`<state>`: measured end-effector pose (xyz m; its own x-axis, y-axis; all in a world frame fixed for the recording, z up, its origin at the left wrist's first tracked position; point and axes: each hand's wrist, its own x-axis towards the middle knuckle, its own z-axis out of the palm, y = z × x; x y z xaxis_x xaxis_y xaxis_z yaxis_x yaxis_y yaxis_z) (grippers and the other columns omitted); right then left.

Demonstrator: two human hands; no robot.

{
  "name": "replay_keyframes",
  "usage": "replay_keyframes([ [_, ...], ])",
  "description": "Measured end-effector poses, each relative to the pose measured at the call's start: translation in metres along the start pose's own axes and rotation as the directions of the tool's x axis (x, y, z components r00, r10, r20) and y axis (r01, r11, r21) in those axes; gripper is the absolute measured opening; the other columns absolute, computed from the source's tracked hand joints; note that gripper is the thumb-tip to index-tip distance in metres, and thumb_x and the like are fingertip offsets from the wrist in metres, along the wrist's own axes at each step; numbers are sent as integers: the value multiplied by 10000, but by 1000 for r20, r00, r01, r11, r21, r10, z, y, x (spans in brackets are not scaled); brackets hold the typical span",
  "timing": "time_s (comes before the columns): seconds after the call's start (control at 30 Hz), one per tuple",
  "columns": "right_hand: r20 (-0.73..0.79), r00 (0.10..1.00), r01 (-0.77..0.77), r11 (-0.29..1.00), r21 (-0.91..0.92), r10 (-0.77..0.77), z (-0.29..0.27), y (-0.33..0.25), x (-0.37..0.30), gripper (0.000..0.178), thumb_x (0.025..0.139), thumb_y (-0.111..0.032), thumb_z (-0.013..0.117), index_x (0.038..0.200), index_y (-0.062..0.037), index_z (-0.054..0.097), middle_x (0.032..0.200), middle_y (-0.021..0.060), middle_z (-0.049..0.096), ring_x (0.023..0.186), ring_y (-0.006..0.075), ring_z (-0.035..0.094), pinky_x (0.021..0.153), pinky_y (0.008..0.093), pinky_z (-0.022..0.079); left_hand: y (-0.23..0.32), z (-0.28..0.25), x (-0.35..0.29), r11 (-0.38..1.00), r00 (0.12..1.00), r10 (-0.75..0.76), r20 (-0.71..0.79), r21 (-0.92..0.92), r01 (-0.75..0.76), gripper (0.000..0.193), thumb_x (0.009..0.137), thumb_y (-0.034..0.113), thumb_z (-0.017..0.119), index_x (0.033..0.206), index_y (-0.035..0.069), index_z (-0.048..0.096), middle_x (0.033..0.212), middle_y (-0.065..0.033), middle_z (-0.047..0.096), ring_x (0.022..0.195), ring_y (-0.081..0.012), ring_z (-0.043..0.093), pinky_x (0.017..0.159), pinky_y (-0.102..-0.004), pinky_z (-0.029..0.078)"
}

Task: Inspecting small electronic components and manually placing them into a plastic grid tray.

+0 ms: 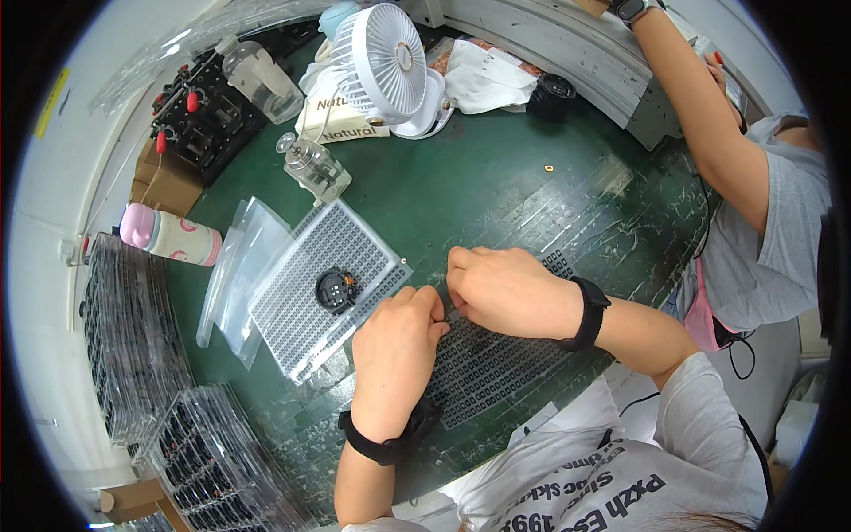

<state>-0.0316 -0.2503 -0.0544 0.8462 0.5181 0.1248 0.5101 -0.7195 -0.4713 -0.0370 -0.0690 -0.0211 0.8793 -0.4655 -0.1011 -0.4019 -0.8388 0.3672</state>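
Observation:
My left hand (395, 344) and my right hand (507, 291) are close together over a sheet of small black pieces (496, 359) in rows on the green table. The fingers of both hands are curled and pinched, with the tips hidden or too small to make out. Whatever they hold, if anything, does not show. Left of my left hand lies a pale sheet (306, 306) with rows of small dark marks. On it rests a round black part (336, 290) with small light dots and an orange bit at its edge.
Clear plastic bags (241, 293) lie beside the pale sheet. Behind it are a glass pump bottle (316, 170), a white fan (381, 66) and a black fixture (208, 115). A pink-lidded bottle (177, 235) and stacked clear trays (133, 346) line the left. A co-worker's arm (700, 124) reaches in at right.

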Motion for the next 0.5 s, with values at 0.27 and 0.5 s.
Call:
replay_keyframes([
  [0.27,-1,1000,-1,1000,-6,1,0,0,0,130,733,-35,656,852,17,659,946,166,609,867,334,655,695,416,564,-1,1,-1,999,999,-41,-2,-8,41,178,778,153,748,833,78,597,797,-78,620,806,-289,638,671,-417,500],
  [0.5,-6,1000,-2,1000,-8,2,0,0,0,151,740,-35,651,878,24,661,956,167,612,874,332,657,699,413,563,-1,0,-1,998,998,-54,6,21,54,203,775,174,760,825,75,590,795,-91,620,791,-300,640,663,-424,500],
])
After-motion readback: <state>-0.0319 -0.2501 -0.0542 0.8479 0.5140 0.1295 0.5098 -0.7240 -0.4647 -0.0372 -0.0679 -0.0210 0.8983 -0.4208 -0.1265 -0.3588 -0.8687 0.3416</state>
